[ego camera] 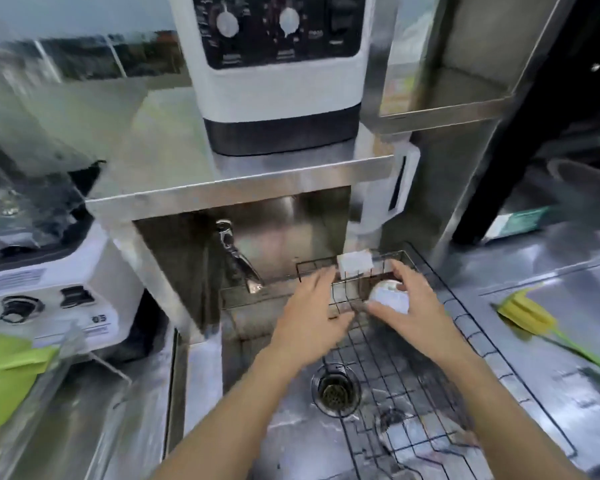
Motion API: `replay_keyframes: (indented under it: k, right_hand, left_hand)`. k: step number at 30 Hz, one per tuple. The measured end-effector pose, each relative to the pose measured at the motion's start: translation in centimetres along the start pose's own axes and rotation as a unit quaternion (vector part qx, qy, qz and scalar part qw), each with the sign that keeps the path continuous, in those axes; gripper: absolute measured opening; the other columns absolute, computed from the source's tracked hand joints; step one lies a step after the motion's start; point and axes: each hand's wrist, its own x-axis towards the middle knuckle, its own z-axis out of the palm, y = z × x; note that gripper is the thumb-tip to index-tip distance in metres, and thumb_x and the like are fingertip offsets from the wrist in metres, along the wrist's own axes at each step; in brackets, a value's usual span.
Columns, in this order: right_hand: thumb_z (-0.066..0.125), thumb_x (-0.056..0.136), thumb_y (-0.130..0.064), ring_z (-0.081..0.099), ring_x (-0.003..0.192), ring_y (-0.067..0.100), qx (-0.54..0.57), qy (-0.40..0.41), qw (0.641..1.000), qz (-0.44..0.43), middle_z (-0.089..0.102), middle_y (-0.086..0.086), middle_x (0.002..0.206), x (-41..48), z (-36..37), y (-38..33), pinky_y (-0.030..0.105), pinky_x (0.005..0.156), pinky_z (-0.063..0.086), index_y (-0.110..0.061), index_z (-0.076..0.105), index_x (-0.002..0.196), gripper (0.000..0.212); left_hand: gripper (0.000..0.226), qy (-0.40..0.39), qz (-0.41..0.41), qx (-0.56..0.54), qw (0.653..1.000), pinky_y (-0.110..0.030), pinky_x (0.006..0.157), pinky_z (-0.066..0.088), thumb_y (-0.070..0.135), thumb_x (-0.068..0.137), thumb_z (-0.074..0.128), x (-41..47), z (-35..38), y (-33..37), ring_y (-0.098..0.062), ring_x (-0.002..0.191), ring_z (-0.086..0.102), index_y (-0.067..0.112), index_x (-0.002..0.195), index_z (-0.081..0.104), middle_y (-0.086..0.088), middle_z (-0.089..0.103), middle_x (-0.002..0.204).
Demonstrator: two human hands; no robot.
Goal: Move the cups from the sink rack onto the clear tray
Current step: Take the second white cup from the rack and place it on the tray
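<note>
Now R hand (pixel 417 304) fingers curled round white cup (pixel 389 296) on rack (pixel 465 327); L hand (pixel 312 315) fingers spread, empty.

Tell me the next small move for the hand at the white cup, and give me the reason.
Probably close the right hand fully on the white cup and lift it straight up off the wire rack. The fingers already curl around the cup, which seems to sit on the rack over the sink. The left hand hovers open beside it, holding nothing.
</note>
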Motion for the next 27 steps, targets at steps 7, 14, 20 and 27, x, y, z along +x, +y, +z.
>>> replay_keyframes:
  k: [7, 14, 20, 27]
  right_hand:
    - [0.067, 0.068, -0.057, 0.032, 0.132, 0.031, -0.109, -0.03, 0.993, 0.035, 0.033, 0.013, 0.147, 3.9, 0.5, 8.2, 0.046, 0.109, 0.03, -0.016, 0.017, 0.144, 0.1]
    - [0.07, 0.072, -0.039, 0.009, 0.144, 0.026, -0.116, -0.05, 0.991, 0.031, 0.007, 0.016, 0.156, 5.7, 3.3, 11.2, 0.038, 0.115, 0.015, -0.013, 0.006, 0.146, 0.101]
    - [0.064, 0.074, -0.036, 0.028, 0.133, 0.026, -0.14, -0.024, 0.987, 0.074, 0.029, 0.012, 0.146, 6.3, 4.4, 11.7, 0.036, 0.105, 0.025, -0.01, 0.01, 0.145, 0.092]
    - [0.065, 0.065, -0.035, 0.046, 0.119, 0.025, -0.153, -0.077, 0.977, 0.124, 0.051, 0.007, 0.126, 6.5, 4.5, 11.0, 0.038, 0.096, 0.03, -0.015, 0.028, 0.133, 0.079]
  left_hand:
    - [0.105, -0.167, 0.01, 0.072, 0.983, -0.035, 0.117, 0.011, 0.03, 0.079, 0.068, 6.3, 8.6, -1.3, -0.017, 0.143, -0.007, 0.024, 0.142, -0.016, 0.0, -0.015, 0.156]
    - [0.109, -0.209, -0.042, -0.001, 0.977, -0.022, 0.113, 0.001, 0.007, 0.075, 0.063, 10.0, 13.8, -1.9, -0.015, 0.142, -0.012, 0.017, 0.139, -0.024, -0.003, -0.02, 0.154]
    - [0.106, -0.175, -0.067, -0.032, 0.982, -0.03, 0.113, 0.021, 0.006, 0.07, 0.066, 10.9, 15.9, -2.4, -0.026, 0.137, 0.02, 0.016, 0.144, -0.009, -0.011, 0.018, 0.15]
    - [0.102, -0.198, -0.038, -0.018, 0.979, -0.038, 0.102, 0.038, 0.022, 0.05, 0.085, 10.4, 15.0, -3.1, -0.023, 0.118, 0.039, 0.016, 0.133, 0.026, -0.006, 0.035, 0.128]
